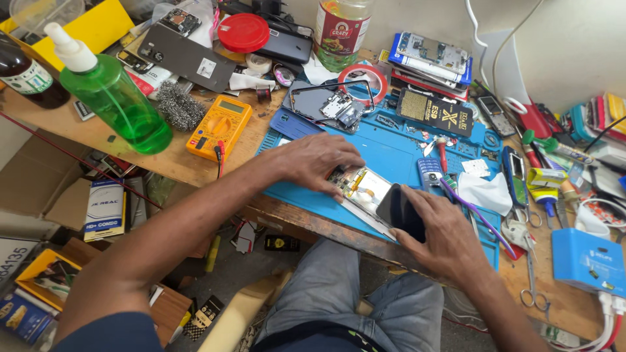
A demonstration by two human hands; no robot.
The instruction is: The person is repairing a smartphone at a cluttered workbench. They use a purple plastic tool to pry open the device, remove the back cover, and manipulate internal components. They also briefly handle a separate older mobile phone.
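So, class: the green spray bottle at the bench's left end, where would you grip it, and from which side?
Grip the green bottle round its wide body, coming from the bench's front edge. It leans, its white nozzle tilted up-left, and the body is the broadest, roundest part. A dark bottle crowds its left and steel wool its right, so the front is probably freest.

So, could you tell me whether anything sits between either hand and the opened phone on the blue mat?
Nothing visible does: the left hand presses the opened phone directly, and the right hand grips its lifted black screen.
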